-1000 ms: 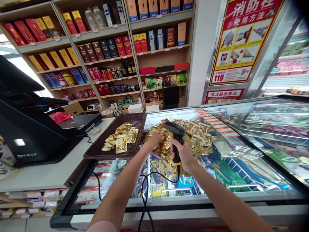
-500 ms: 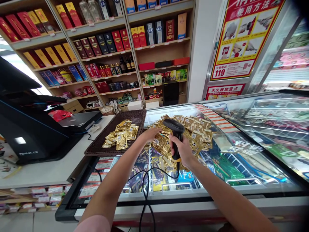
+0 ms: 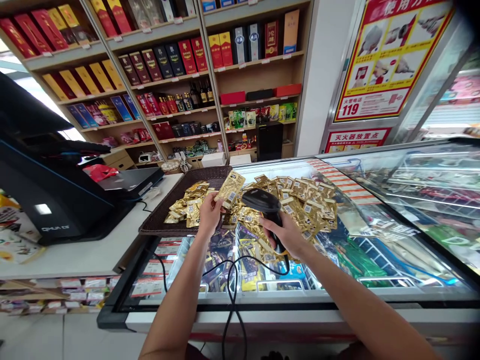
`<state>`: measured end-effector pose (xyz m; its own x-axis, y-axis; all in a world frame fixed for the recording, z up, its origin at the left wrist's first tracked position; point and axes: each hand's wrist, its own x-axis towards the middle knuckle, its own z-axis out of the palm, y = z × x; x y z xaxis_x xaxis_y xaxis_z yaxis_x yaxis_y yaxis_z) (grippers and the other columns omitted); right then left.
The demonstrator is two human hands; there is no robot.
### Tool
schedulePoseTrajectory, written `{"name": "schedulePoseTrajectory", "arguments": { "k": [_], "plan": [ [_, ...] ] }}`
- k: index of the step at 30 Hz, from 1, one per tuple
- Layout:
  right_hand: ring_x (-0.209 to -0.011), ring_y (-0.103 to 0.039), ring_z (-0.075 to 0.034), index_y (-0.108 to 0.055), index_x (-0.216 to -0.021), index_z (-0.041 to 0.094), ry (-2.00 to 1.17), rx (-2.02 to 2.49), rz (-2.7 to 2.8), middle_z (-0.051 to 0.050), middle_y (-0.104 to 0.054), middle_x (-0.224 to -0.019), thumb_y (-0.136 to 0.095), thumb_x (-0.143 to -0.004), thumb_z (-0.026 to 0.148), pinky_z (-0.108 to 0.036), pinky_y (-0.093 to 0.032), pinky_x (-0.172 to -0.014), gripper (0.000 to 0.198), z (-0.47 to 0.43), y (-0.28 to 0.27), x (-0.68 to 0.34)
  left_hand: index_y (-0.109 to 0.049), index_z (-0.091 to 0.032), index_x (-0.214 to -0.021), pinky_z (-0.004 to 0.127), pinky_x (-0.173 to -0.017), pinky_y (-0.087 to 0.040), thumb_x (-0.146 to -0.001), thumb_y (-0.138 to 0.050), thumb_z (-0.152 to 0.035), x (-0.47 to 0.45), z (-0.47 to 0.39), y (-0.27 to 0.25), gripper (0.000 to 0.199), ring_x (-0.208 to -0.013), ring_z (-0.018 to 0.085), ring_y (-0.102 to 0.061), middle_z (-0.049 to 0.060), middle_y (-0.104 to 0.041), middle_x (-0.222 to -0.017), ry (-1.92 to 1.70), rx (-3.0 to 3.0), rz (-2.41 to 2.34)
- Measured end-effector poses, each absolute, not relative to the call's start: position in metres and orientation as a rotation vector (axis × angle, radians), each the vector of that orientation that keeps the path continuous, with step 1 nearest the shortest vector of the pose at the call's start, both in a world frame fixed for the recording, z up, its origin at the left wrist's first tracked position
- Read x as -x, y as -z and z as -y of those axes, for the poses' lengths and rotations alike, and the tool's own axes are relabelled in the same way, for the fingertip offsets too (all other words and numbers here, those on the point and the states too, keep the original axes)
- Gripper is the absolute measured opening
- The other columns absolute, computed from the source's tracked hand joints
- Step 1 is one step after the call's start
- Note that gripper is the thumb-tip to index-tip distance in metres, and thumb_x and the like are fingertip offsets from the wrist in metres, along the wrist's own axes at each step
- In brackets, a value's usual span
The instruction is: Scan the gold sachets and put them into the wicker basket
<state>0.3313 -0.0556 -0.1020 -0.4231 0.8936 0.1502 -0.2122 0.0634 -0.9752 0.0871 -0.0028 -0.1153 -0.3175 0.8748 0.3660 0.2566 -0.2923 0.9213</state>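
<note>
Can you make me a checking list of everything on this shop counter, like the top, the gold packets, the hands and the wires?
Surface: glass freezer lid, frozen goods visible beneath; white counter at left.
Job's things: gold packet held up; loose gold packets heaped on the glass; more in the brown wicker tray.
Clutter: black till machine, red bag.
Hands: left hand pinches the packet; right hand grips the barcode scanner.
Cables: black scanner cable loops down the front.
Surroundings: shelves of boxes, red and yellow poster.
</note>
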Motion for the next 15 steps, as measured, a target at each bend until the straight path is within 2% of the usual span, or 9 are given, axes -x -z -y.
{"name": "schedulePoseTrajectory", "arguments": {
  "k": [5, 15],
  "plan": [
    [-0.033, -0.043, -0.008, -0.053, -0.085, 0.021, -1.542, 0.766, 1.511, 0.008, -0.052, -0.052, -0.067, -0.082, 0.053, -0.021, -0.035, -0.035, 0.035, 0.0544, 0.1034, -0.3315, -0.066, -0.021, -0.1, 0.023, -0.053, -0.038, -0.078, -0.071, -0.039, -0.0869, 0.005, 0.113, 0.029, -0.053, 0.011, -0.051, -0.003, -0.059, -0.07, -1.769, -1.3, -1.417],
    [-0.036, -0.045, -0.008, -0.053, -0.089, 0.021, -1.552, 0.805, 1.633, 0.008, -0.052, -0.053, -0.065, -0.085, 0.052, -0.02, -0.036, -0.038, 0.033, 0.0554, 0.1099, -0.3325, -0.067, -0.02, -0.095, 0.022, -0.052, -0.04, -0.076, -0.071, -0.034, -0.0887, 0.0047, 0.1169, 0.024, -0.056, 0.011, -0.051, -0.001, -0.063, -0.074, -1.78, -1.261, -1.387]
  ]
}}
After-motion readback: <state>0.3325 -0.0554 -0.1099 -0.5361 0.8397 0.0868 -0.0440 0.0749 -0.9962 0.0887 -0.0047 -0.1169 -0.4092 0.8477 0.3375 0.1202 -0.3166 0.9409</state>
